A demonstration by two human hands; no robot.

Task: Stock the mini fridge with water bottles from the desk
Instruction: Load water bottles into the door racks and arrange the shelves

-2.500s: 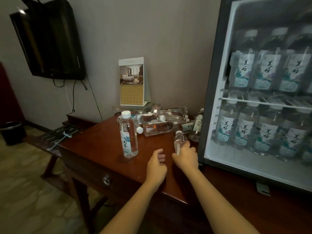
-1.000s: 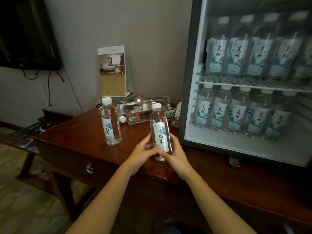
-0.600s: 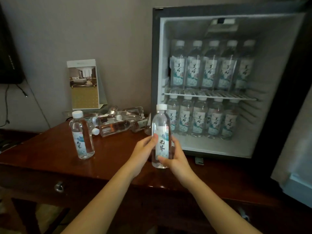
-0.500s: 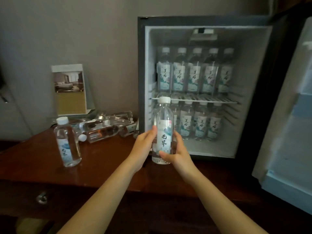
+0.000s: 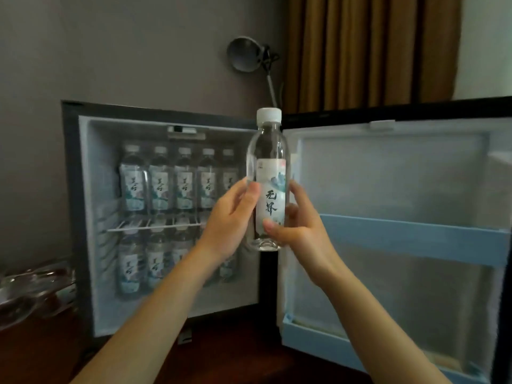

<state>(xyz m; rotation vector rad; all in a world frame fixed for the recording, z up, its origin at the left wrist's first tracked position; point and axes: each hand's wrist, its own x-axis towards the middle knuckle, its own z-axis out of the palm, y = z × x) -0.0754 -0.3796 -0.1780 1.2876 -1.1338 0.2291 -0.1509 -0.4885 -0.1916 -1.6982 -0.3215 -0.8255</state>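
- Desk (image 5: 243, 358): dark wood at the bottom edge. Both forearms reach out over it.
- Left hand (image 5: 231, 220): fingers curled round the left side of the bottle (image 5: 270, 189), thumb tip on the label's edge. The hand is closed on it, not spread.
- Right hand (image 5: 300, 231): thumb lies across the lower label, fingers wrap behind. It grips the same bottle from the right.
- Bottle: upright, white cap on top, label with dark characters facing the camera. It is held in the air, clear of the desk, in front of the fridge's hinge edge, between the cavity and the door (image 5: 401, 173).
- Heap (image 5: 33, 286): clear plastic on the desk at far left, just beside the fridge (image 5: 69, 195). It is too blurred to count.
- Door: swung wide to the right, pale liner facing the camera. A blue rail (image 5: 415, 239) crosses it at mid height, with a blue lip along the bottom.
- Fridge: cavity open, with a wire shelf (image 5: 155, 225) splitting it.
- Top row (image 5: 171, 184): five labelled bottles upright on the shelf, side by side.
- Bottom row (image 5: 138, 267): more upright bottles. The right end is hidden behind the left forearm, so the count is uncertain.
- A white strip of floor shows in front of the bottom row.
- Behind: grey wall, round lamp (image 5: 245, 54), brown curtain (image 5: 360, 51).
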